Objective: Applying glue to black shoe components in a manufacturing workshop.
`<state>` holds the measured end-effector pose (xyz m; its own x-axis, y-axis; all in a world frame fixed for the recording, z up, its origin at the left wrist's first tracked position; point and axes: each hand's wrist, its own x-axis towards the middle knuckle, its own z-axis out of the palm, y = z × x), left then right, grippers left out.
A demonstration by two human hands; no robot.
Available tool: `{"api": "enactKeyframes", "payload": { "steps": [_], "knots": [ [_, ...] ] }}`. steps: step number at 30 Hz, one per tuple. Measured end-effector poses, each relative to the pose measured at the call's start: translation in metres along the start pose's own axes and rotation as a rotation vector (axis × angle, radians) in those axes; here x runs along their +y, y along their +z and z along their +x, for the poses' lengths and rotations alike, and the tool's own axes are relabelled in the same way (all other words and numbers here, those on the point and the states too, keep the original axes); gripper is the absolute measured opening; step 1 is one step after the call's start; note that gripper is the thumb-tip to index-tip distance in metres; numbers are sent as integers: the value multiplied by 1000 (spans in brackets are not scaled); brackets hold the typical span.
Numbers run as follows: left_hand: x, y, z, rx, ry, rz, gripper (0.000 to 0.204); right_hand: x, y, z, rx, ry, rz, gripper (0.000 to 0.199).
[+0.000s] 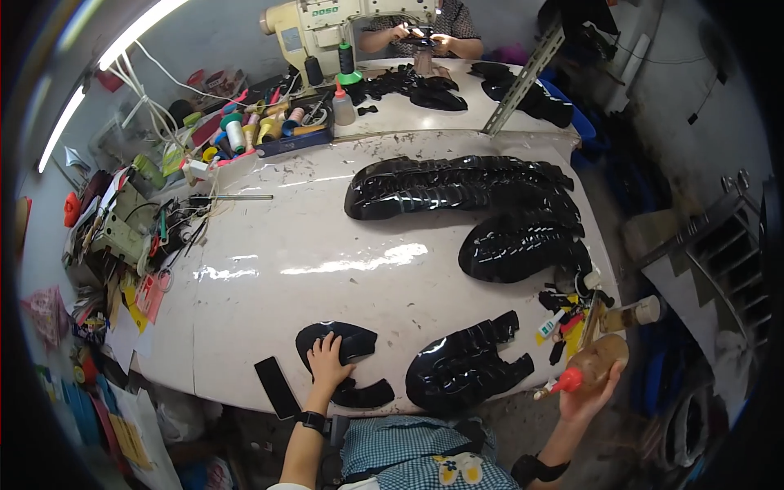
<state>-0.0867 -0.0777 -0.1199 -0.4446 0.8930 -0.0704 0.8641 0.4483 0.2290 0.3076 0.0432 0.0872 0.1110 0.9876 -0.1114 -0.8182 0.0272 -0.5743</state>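
Observation:
My left hand (328, 369) rests on a U-shaped piece of glossy black shoe upper (361, 341) at the near edge of the table, its fingers spread over the curved end. In my right hand (594, 402) is a squeeze bottle (602, 358) of brownish liquid, tilted with its red cap (568, 379) toward the left. Between my hands lies an overlapping pile of similar black uppers (461, 371). A black phone (278, 387) lies left of my left hand.
Longer rows of black uppers (457, 188) and another pile (514, 249) lie farther back. A jar (641, 314) and small tools sit at the right edge. Thread spools (234, 132) fill a tray at the back left. Across the table, a person works at a sewing machine (318, 37).

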Motion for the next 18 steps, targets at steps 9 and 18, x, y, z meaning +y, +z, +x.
{"api": "enactKeyframes", "payload": {
  "steps": [9,18],
  "knots": [
    [21,-80,-3,87,56,-45,46,17,27,-3,-35,82,11,50],
    [-29,-99,24,-128,-163,-107,51,24,24,-3,-88,155,-79,62]
  ]
}}
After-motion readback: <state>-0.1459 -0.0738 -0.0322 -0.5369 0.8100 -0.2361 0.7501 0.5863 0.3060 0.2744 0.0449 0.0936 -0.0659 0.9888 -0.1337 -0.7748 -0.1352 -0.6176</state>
